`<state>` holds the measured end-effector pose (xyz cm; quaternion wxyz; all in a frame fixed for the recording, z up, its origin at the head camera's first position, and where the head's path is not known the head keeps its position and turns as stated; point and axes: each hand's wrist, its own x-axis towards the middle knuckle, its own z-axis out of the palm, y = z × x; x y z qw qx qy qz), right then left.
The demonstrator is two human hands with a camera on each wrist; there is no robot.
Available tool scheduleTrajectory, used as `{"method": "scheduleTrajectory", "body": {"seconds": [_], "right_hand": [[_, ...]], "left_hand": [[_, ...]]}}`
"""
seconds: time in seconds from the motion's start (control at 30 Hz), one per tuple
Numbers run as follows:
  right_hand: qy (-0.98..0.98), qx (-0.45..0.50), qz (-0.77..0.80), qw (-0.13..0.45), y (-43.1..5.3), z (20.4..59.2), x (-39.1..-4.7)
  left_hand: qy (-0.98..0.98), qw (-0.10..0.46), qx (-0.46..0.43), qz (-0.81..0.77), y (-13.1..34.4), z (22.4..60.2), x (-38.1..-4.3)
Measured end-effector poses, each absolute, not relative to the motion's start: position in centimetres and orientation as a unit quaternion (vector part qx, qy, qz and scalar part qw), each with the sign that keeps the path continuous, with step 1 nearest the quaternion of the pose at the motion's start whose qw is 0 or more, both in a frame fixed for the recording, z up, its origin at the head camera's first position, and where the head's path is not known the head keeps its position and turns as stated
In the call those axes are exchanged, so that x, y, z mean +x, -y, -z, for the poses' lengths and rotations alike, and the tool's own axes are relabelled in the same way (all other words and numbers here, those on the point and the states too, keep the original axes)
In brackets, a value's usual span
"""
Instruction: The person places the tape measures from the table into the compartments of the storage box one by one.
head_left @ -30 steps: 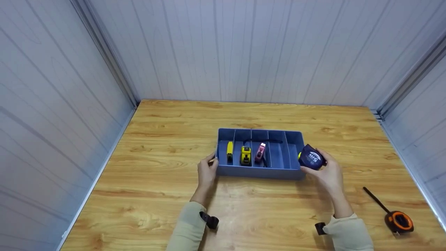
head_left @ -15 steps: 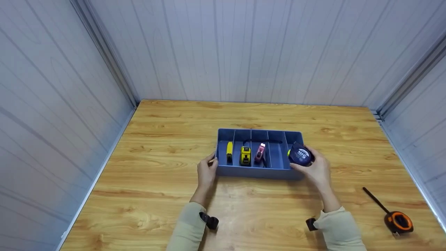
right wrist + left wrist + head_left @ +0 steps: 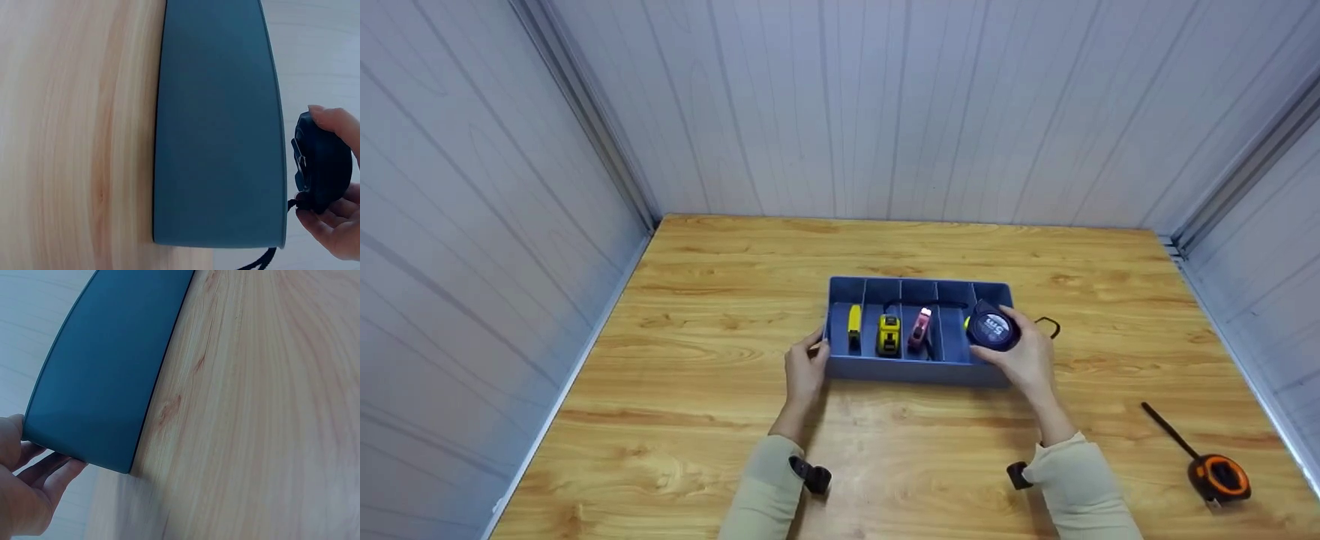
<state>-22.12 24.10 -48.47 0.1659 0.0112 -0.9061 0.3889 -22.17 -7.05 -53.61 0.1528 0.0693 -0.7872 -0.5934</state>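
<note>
A blue-grey divided box (image 3: 919, 371) sits on the table, and my left hand (image 3: 805, 369) holds its left end, thumb at the front corner. In the left wrist view the fingers (image 3: 62, 475) press the end wall. Between thumb and fingers, my right hand (image 3: 1030, 358) grips a dark blue tape measure (image 3: 994, 328) marked 5m, above the box's right-hand compartments. Its black wrist strap (image 3: 1048, 327) hangs out past the box's right end. In the right wrist view the tape measure (image 3: 323, 163) is higher than the rim.
In the left compartments stand a slim yellow tape measure (image 3: 854, 328), a yellow-and-black one (image 3: 889, 334) and a pink one (image 3: 920, 328). An orange-and-black tape measure (image 3: 1219, 477) with its strap stretched out lies at the table's right. Pale panels (image 3: 862, 112) enclose the table.
My right hand has carried the dark blue tape measure leftward, from beside the box's right end to over its right compartments. The left hand and the box stay where they were.
</note>
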Motion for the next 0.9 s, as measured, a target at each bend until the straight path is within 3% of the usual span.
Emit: {"method": "scheduleTrajectory", "body": {"seconds": [0.9], "right_hand": [[0.908,0.047,-0.384,0.159,-22.5,49.5,-23.9]], "left_hand": [[0.79,0.152,0.066,0.59,7.1,53.7,-22.1]]}}
